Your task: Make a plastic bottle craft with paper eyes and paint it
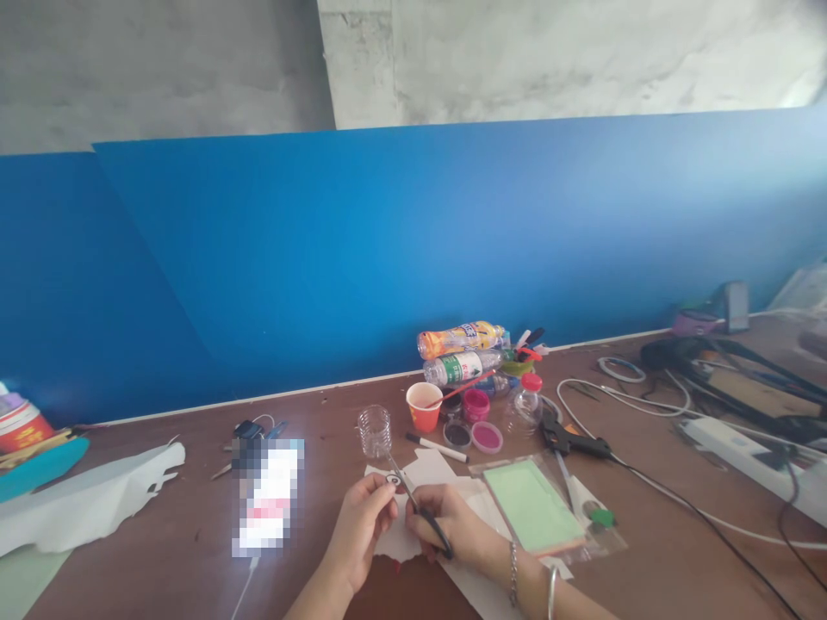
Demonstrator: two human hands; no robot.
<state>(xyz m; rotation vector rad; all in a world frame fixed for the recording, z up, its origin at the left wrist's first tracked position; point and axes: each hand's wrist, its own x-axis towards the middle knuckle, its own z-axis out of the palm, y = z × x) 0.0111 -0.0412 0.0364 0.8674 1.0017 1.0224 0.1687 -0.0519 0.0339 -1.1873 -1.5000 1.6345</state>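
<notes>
- Against the bare concrete wall [549, 60] and blue partition [388, 258], a brown desk [194, 517] carries a crowded cluster of things just beyond the hands; that crowding is itself a likely cause of knocks.
- The left hand [365, 518] pinches a small paper piece [392, 479] with an eye-like dark mark, its fingers close to the scissors [407, 489]; a slip of either could nick a fingertip, I judge.
- The right hand [445, 523] has its fingers wrapped around the scissors' handles, the blades angled towards the small paper piece; a turn too sharp could cut into the mark or tear the edge; whether the blades touch it I cannot tell.
- White paper [432, 466] lies beneath both hands; low blades might snip it by accident, and a dropped scrap would be hard to spot on it.
- The clear plastic cup [375, 432] stands just beyond the blade tips; a forward push could topple it.
- The paper cup [424, 410] has a thin stick leaning out, with a dark pot [457, 436] and a magenta pot [487, 437] near; a bump could spill whatever they hold; its contents are hidden.
</notes>
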